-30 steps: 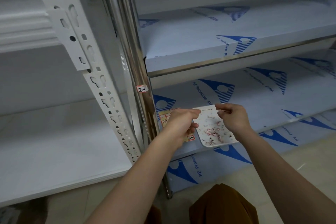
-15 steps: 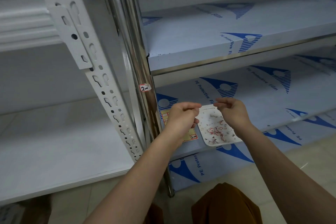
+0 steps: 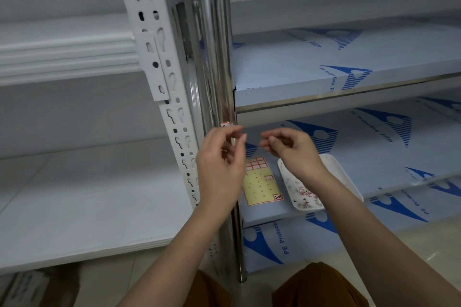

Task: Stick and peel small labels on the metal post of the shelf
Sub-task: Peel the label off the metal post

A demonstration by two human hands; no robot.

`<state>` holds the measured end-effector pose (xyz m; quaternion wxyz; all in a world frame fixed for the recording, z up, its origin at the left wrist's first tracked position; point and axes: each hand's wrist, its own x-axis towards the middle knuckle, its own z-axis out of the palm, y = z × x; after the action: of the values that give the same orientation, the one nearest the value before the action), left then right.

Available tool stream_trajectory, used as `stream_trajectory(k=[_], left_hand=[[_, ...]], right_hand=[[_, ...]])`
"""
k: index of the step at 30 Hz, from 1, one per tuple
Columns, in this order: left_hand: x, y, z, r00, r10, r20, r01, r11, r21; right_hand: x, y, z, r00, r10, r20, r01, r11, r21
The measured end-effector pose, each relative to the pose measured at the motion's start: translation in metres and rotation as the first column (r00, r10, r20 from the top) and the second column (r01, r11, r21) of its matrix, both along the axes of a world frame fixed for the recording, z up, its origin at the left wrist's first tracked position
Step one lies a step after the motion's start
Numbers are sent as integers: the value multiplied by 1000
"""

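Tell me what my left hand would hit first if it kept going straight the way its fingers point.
Likely the small label on the shiny metal post; the left hand has its fingertips just below it, though depth is unclear.

Label sheet (image 3: 260, 182) on shelf (image 3: 374, 147), left of tray (image 3: 349, 177), right of post (image 3: 214, 57)

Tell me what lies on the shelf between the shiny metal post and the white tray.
In the head view, a yellow label sheet lies flat on the shelf between the metal post and the white tray, with some labels left on it.
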<state>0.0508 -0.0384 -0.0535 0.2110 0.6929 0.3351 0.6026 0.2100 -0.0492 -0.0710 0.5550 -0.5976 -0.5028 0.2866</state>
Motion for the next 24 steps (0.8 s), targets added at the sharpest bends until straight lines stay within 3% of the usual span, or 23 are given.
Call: stream_trajectory(k=[5, 12, 24], left_hand=[[-17, 15, 8, 990, 119, 76, -116, 992, -38], [-21, 25, 9, 992, 99, 79, -92, 992, -91], [-10, 27, 7, 965, 133, 227, -106, 986, -127]], right_hand=[[-22, -2, 15, 998, 46, 44, -50, 994, 99], [-47, 9, 14, 989, 145, 42, -147, 987, 59], [-52, 22, 7, 992, 118, -38, -113, 989, 96]])
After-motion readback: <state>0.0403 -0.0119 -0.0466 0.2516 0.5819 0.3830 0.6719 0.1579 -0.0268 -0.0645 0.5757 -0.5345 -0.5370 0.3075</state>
